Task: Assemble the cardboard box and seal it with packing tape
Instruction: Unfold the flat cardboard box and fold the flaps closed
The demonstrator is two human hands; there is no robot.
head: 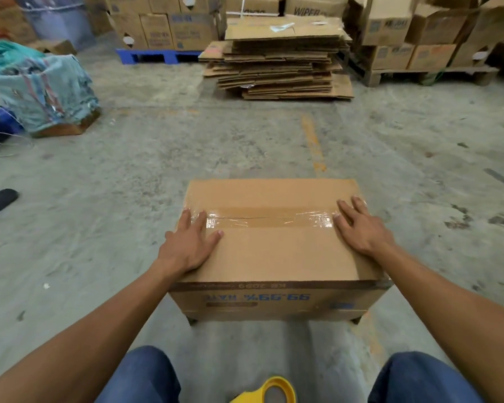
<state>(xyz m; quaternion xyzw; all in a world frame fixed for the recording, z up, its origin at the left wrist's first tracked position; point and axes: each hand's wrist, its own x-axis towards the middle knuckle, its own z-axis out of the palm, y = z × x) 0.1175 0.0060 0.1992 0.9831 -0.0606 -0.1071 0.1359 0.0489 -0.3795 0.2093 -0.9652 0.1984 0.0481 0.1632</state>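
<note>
A cardboard box [277,251] sits on the gray concrete floor [128,199], right in front of the person. Its top flaps are closed. A strip of clear packing tape [269,219] runs across the top, over the line where the two flaps meet. The tape looks shiny and a bit wrinkled. Blue print on the near side of the box reads upside down.

The left hand [188,245] lies flat on the top of the box at its left end. Its fingers are straight and spread wide, and the fingertips rest on the left end of the tape. The hand holds nothing.

The right hand [361,225] lies flat on the top at the right end. Its fingers are straight too, and they touch the right end of the tape. This hand also holds nothing.

A yellow tape holder [266,391] shows at the bottom edge, between the person's knees in blue jeans [140,376]. It is near the box but not touching it.

Farther back, a pile of flat cardboard sheets [277,65] lies on the floor. Stacked boxes [413,27] stand on pallets behind it. On the left is a bundle wrapped in blue-green cloth [41,91].
</note>
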